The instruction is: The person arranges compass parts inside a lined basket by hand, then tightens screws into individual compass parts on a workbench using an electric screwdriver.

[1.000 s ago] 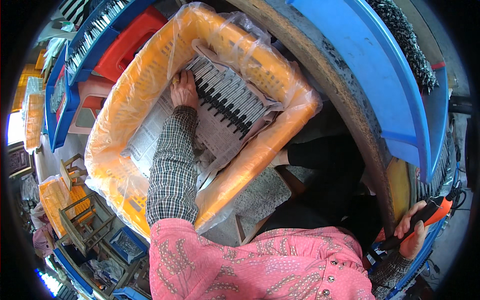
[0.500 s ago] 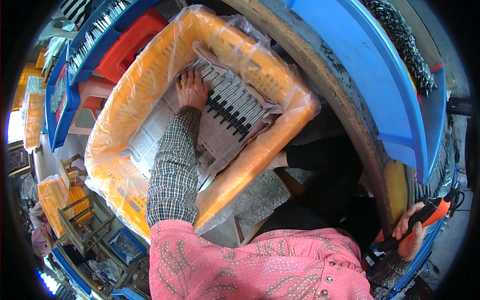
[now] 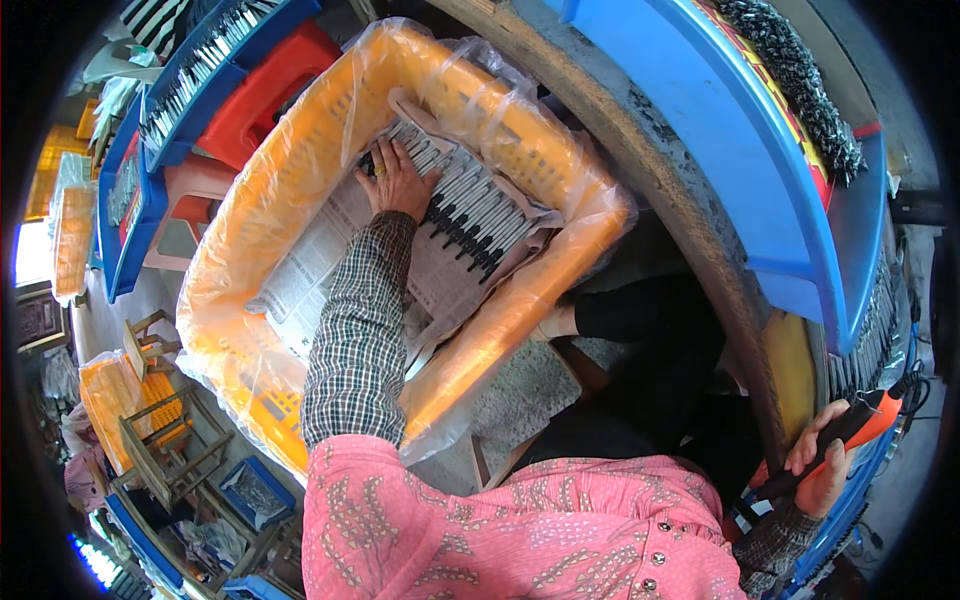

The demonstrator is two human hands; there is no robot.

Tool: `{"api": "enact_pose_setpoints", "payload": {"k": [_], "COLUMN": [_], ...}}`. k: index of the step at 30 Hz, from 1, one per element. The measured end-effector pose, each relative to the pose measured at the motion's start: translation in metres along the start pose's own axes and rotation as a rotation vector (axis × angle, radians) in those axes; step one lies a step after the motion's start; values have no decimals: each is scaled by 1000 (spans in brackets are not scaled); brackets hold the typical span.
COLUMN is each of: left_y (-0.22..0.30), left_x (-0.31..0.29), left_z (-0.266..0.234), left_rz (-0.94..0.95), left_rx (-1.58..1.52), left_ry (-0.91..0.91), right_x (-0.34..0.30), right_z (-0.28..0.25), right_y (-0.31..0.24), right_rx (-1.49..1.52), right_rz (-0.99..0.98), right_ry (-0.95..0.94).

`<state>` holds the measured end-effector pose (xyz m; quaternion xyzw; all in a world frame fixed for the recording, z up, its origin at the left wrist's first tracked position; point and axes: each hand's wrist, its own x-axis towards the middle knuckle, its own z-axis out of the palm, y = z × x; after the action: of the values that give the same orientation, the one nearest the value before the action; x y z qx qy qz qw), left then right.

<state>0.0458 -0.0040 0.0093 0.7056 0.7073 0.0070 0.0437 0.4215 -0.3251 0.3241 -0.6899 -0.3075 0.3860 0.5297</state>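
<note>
My left hand (image 3: 399, 184) lies with fingers apart on a row of slim pale rods with black ends (image 3: 470, 215). They rest side by side on newspaper (image 3: 312, 270) inside an orange plastic basket (image 3: 500, 352), which is lined with clear film. What lies under my palm is hidden. Off at the lower right, my right hand (image 3: 822, 470) is wrapped round an orange-and-black corded electric screwdriver (image 3: 862, 428), away from the basket.
A wooden-edged bench (image 3: 640, 150) curves along the right, bearing a large blue tray (image 3: 720, 130) and a heap of dark small parts (image 3: 795, 85). Red stool (image 3: 268, 100) and blue bins of similar rods (image 3: 205, 70) stand beyond the basket. Wooden stools (image 3: 170, 450) sit left.
My left hand has shifted slightly right and down along the row, its fingers more spread. In the picture the basket sits a little lower. My right hand keeps its hold on the electric screwdriver.
</note>
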Motion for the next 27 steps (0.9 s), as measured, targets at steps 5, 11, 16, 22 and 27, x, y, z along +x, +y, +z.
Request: {"api": "enact_pose_setpoints", "payload": {"k": [5,11,16,22,27], "left_y": [1,4,7,6,-10], "left_x": [-12,-11,-12,-22,-28], "left_z": [3,6,5,-7,-3], "left_rz": [-5,1,-44,-45,-84], "left_rx": [-7,-37,-13,-88,-130], "left_ry": [15,14,23,11,-9], "right_x": [1,-1,-2,-2,-1], "right_z": [-2,-4,-4,-4,-6], "right_y": [2,3,3,4,5], "right_rx": [27,34,28,32,48], "right_rz": [11,-6,-13,-26,-41], "right_ry": [-28,-4,-34,-47,-52]}}
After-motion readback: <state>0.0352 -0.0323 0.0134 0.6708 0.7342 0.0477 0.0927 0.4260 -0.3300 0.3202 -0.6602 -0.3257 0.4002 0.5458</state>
